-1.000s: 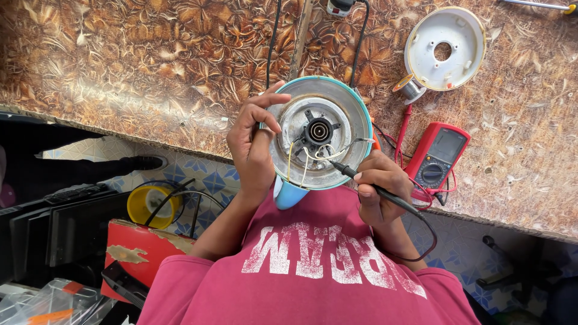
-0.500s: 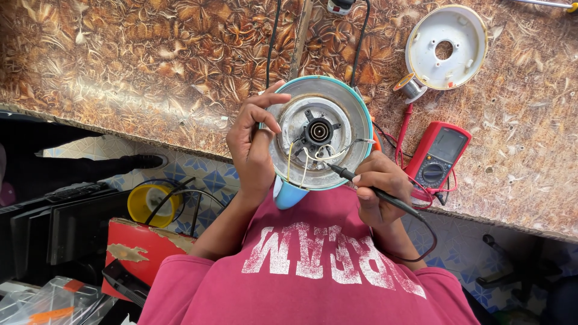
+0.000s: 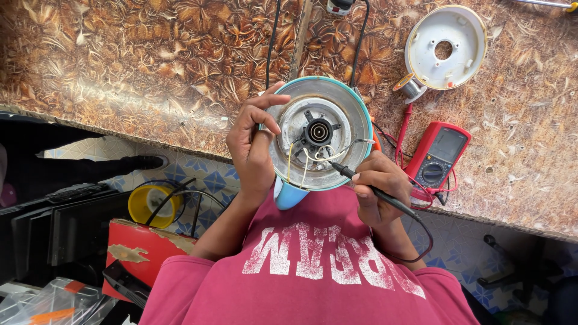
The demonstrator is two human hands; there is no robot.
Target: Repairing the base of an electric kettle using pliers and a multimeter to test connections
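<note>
On my feed the scene was bright and evenly lit, daylight-like, with soft, weak shadows. The worktop (image 3: 150,66) showed a mild sheen, and the metal kettle base (image 3: 319,135) glinted faintly. Focus was sharp at centre; the lower left corner lay dark, and edges bowed slightly from the wide lens.

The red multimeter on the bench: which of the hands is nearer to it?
Right. The right hand, holding a black probe, sits just beside the red multimeter; the left hand is across the kettle base.
</note>
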